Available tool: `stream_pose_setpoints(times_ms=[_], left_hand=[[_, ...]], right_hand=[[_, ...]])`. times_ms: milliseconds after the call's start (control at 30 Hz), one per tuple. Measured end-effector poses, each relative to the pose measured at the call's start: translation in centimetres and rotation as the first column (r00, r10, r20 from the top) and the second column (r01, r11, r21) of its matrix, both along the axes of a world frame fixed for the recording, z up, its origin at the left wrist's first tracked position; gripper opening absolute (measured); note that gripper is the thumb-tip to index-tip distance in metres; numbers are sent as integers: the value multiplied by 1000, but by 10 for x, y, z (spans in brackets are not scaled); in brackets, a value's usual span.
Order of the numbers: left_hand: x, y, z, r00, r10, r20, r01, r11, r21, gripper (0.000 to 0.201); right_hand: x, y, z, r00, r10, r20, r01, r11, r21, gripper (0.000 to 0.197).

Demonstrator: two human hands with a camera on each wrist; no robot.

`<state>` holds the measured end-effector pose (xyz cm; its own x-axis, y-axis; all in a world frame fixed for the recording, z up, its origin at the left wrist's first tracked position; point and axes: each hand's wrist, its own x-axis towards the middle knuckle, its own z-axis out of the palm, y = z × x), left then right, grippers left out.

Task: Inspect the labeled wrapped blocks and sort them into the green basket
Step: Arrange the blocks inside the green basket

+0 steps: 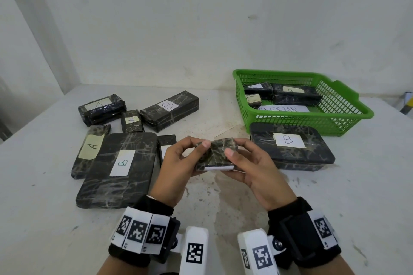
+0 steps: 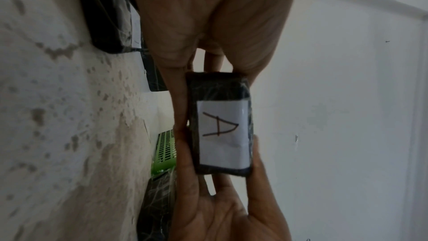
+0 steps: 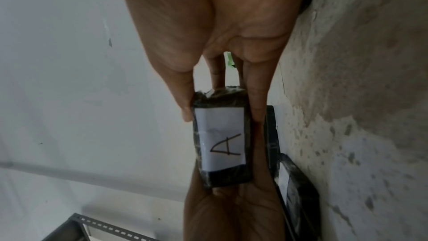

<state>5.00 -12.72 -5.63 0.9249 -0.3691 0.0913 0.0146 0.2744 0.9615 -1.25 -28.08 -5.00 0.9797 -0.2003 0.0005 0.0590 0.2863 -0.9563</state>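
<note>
A small dark wrapped block (image 1: 215, 154) hangs above the table's middle, held between both hands. My left hand (image 1: 178, 163) pinches its left end and my right hand (image 1: 248, 163) pinches its right end. Its white label faces down and toward me; both wrist views show the label (image 2: 221, 133) (image 3: 221, 142) reads "A". The green basket (image 1: 299, 118) stands at the back right and holds three wrapped blocks (image 1: 295, 94) plus a paper slip. Several more labeled blocks lie on the left: a big flat "B" block (image 1: 120, 167), a long "A" block (image 1: 89, 149), and others behind.
A wide "B" block (image 1: 290, 147) lies just in front of the basket, right of my hands. Another "B" block (image 1: 169, 109) and two "A" blocks (image 1: 100, 108) (image 1: 131, 120) sit at the back left. The stained white table (image 1: 223, 196) meets a white wall behind.
</note>
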Motion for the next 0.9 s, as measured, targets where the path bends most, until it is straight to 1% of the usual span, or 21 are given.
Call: stream_pose_setpoints(times_ms=[67, 133, 200, 267, 300, 400, 500, 533, 633, 700, 800, 900], left_hand=[[0, 1, 0, 999, -34, -16, 34, 999, -6, 38], [0, 1, -1, 1000, -11, 0, 11, 1000, -2, 26], [0, 1, -2, 999, 32, 17, -32, 999, 6, 9], [2, 1, -3, 999, 50, 11, -50, 999, 6, 5], [2, 1, -3, 999, 46, 4, -46, 999, -1, 9], [3, 2, -3, 1000, -16, -19, 15, 999, -29, 32], [4, 3, -3, 996, -84, -34, 82, 995, -50, 50], [3, 3, -3, 996, -90, -21, 89, 995, -44, 51], [3, 4, -3, 996, -83, 20, 83, 995, -45, 39], [2, 4, -3, 995, -99, 28, 100, 994, -47, 36], [1, 5, -3, 990, -141, 12, 141, 989, -53, 43], [0, 4, -2, 985, -159, -68, 154, 985, -71, 56]], right_hand=[[1, -1, 0, 1000, -20, 2, 20, 1000, 10, 33], [1, -1, 0, 1000, -23, 5, 23, 999, 32, 34], [0, -1, 0, 1000, 2, 7, -2, 999, 46, 41], [0, 1, 0, 1000, 26, 10, -26, 997, 70, 48], [0, 1, 0, 1000, 24, 15, -25, 997, 73, 48], [0, 0, 0, 1000, -10, 22, 9, 998, 60, 44], [1, -2, 0, 999, -19, 37, 16, 995, 96, 42], [1, -3, 1, 999, -18, 38, 14, 994, 108, 41], [1, -1, 0, 999, -11, 30, 8, 995, 97, 40], [1, -1, -2, 999, -34, 37, 31, 997, 69, 33], [2, -2, -4, 995, -61, 77, 58, 997, 43, 26], [1, -2, -4, 990, -27, 142, 17, 997, 72, 35]])
